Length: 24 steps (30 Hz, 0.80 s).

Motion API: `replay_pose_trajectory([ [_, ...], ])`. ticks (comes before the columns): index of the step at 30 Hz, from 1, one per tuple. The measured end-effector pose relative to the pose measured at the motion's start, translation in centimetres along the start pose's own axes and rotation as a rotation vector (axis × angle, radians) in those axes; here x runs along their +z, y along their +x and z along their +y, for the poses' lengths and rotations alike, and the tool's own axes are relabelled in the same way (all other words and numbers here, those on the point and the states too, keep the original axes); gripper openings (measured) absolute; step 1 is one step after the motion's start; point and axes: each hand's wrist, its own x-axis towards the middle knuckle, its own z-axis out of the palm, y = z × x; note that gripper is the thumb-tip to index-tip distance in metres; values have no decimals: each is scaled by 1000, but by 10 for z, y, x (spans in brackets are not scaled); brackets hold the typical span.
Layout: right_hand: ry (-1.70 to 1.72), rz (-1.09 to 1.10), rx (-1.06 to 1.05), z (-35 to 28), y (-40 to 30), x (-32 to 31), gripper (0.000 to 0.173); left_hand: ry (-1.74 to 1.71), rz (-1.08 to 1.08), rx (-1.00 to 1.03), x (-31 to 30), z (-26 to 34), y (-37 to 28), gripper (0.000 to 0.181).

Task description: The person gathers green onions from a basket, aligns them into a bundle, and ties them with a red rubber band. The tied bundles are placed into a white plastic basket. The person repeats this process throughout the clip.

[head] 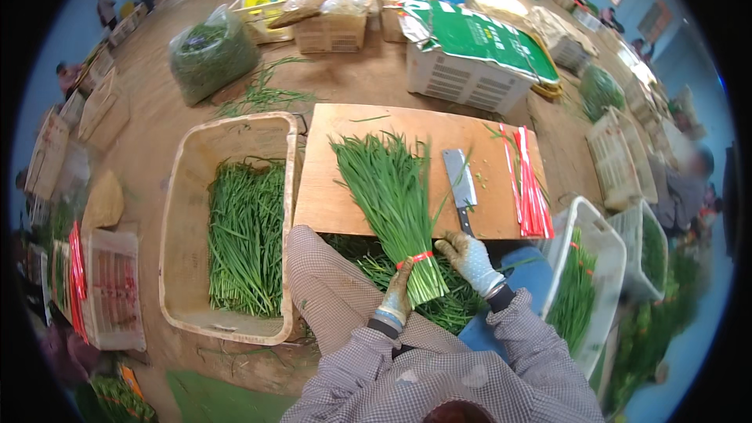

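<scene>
A bundle of green garlic chives (390,194) lies slanting over the near edge of a wooden board (364,120), its leaves on the board and its cut stems towards me. A red band (416,258) circles the stems. My left hand (396,299), in a soiled work glove, grips the bundle at the band. Just right of the stems is my gloved right hand (470,258), its fingers curled; whether they pinch anything is unclear. Beyond it a cleaver (460,179) rests on the board, handle towards me. Several red-and-white strips (531,194) lie at the board's right side.
Left of the board stands a plastic crate (170,247) holding loose chives (247,241). A white crate (614,258) with banded bundles (576,299) is at my right. More loose greens (452,305) lie under the board. Farther off are a covered crate (464,79), a bag of greens (211,59) and other people.
</scene>
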Motion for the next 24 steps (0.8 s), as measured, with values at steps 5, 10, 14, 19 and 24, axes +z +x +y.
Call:
replay_pose_trajectory([
  [5, -229, 153, -333, -12, -3, -43, 90, 109, -135, -38, 36, 38, -31, 65],
  [10, -374, -90, -851, -66, 29, -65, 96, 311, -118, 9, 59, 72, -55, 57],
  [14, 19, -32, -781, -84, 33, -92, 90, 658, -422, 37, 74, 143, -89, 74],
  [19, 477, 316, -558, -133, 13, -134, 82, 911, -342, 935, 140, 149, -103, 66],
  [24, 611, 352, -368, -146, -1, -136, 93, 1118, -438, 756, 148, 101, -62, 73],
])
